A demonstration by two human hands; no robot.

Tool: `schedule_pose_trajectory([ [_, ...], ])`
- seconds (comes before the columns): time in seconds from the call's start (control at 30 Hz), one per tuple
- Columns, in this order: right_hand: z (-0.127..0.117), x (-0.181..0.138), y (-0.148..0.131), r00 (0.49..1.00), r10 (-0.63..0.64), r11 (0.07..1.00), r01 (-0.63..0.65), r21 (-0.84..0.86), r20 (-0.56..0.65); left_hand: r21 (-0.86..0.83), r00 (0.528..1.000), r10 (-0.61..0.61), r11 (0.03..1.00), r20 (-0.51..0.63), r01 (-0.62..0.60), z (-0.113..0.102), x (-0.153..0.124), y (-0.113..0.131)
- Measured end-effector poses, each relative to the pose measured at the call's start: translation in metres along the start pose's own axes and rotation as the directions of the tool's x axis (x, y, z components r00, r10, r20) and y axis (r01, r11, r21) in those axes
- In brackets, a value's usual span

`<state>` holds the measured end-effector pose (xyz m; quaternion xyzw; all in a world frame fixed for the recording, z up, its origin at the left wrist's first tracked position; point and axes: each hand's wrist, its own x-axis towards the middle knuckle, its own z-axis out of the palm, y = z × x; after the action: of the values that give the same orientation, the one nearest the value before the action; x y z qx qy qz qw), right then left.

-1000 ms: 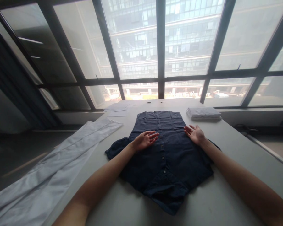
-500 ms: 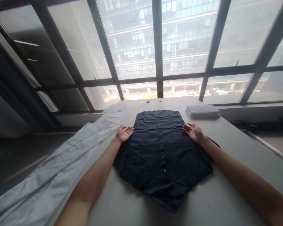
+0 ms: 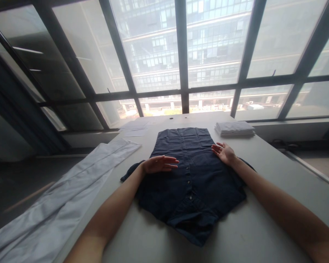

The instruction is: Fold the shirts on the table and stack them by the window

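A dark navy button-front shirt lies flat on the pale table, collar end toward me and hem toward the window. My left hand lies open on the shirt's left half, fingers stretched toward the button line. My right hand rests open at the shirt's right edge, palm turned up and fingers spread. A short sleeve sticks out at the left under my left forearm. Neither hand holds anything.
A long white cloth hangs over the table's left edge. A stack of folded white cloths sits at the far right of the table. Loose paper sheets lie at the far left. Large windows stand behind the table.
My left hand has swept from the shirt's left edge back onto the shirt toward the buttons, and the left sleeve shows again. My right hand has stayed at the right edge.
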<state>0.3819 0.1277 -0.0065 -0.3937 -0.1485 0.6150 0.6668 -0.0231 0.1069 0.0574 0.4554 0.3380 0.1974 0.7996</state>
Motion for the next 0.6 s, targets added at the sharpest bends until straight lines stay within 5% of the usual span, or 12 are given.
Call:
schedule_pose_trajectory([
  [0.6, -0.0006, 0.0030, 0.0025, 1.000, -0.009, 1.000, 0.009, -0.003, 0.009, 0.048, 1.000, -0.002, 0.999, -0.008, 0.002, -0.0003, 0.0106, -0.0063],
])
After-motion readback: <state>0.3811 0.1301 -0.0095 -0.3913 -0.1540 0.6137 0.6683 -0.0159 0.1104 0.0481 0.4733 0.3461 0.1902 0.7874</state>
